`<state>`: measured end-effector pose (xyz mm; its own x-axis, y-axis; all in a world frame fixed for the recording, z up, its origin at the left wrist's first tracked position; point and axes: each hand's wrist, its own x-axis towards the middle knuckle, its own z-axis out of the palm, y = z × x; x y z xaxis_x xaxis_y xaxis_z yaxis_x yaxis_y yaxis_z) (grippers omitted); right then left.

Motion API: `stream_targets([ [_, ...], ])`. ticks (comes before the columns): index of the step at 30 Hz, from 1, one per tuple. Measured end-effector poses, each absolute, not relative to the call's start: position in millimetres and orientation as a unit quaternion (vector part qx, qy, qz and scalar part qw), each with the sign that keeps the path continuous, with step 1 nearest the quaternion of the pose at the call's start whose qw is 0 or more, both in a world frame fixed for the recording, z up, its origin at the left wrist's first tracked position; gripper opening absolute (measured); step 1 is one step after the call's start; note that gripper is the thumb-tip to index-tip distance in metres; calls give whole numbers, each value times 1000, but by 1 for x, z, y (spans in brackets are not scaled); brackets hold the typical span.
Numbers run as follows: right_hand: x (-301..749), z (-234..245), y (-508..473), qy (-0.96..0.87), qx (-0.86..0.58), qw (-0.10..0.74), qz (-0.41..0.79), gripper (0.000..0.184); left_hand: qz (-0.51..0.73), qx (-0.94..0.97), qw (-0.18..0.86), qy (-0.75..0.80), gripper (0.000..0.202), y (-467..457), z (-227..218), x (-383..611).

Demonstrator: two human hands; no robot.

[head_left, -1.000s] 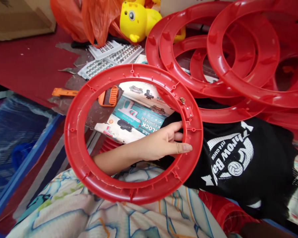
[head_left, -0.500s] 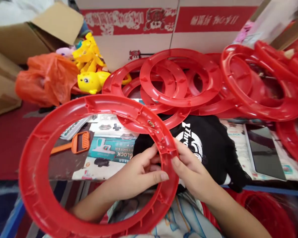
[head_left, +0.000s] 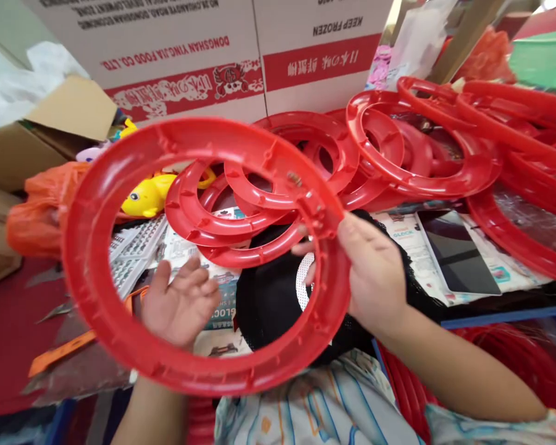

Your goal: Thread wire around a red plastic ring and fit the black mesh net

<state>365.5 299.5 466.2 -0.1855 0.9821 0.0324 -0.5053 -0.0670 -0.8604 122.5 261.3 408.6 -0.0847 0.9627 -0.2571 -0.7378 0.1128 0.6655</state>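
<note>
A large red plastic ring (head_left: 241, 374) is held up tilted, its ribbed hollow side facing me. My right hand (head_left: 375, 269) grips its right edge, thumb on the near side and fingers wrapped behind. Small metal pieces (head_left: 294, 178) sit in the channel at the upper right of the ring. Through the opening, my left hand (head_left: 180, 303) shows palm up with its fingers apart, holding nothing. A black cloth (head_left: 264, 290) with a white print lies behind the ring. Beside the left hand is a pale tray of small parts (head_left: 139, 247).
Several red rings (head_left: 426, 179) are piled along the back and right. A phone (head_left: 458, 250) lies right of the cloth. An orange-handled tool (head_left: 60, 353), a yellow toy (head_left: 152, 194) and an orange bag (head_left: 37, 213) are at left. A blue-rimmed crate (head_left: 509, 318) stands low right.
My left hand has let go of the ring and moved left, opening. My right hand keeps hold and has raised the ring. The view has turned up and to the right.
</note>
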Motion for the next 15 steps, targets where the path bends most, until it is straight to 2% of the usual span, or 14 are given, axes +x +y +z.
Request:
stream_targets([
  [4, 373, 493, 331, -439, -340, 637, 536, 24, 696, 170, 626, 308, 43, 262, 437, 98],
  [6, 377, 502, 346, -483, -352, 621, 507, 33, 709, 177, 623, 280, 48, 268, 453, 91],
  [8, 380, 503, 365, -603, -368, 536, 462, 62, 731, 154, 626, 225, 45, 276, 464, 85],
  [9, 382, 500, 375, -678, -375, 466, 426, 81, 745, 136, 622, 196, 43, 281, 466, 82],
  [10, 383, 495, 386, -761, -381, 390, 351, 91, 760, 118, 616, 172, 41, 285, 467, 79],
  [11, 383, 488, 396, -791, -386, 356, 315, 84, 772, 103, 608, 156, 38, 288, 466, 77],
  [13, 381, 472, 413, -832, -393, 288, 267, 53, 786, 84, 597, 139, 34, 292, 460, 72],
  [15, 375, 457, 424, -859, -393, 235, 229, 36, 793, 76, 591, 131, 31, 290, 449, 67],
])
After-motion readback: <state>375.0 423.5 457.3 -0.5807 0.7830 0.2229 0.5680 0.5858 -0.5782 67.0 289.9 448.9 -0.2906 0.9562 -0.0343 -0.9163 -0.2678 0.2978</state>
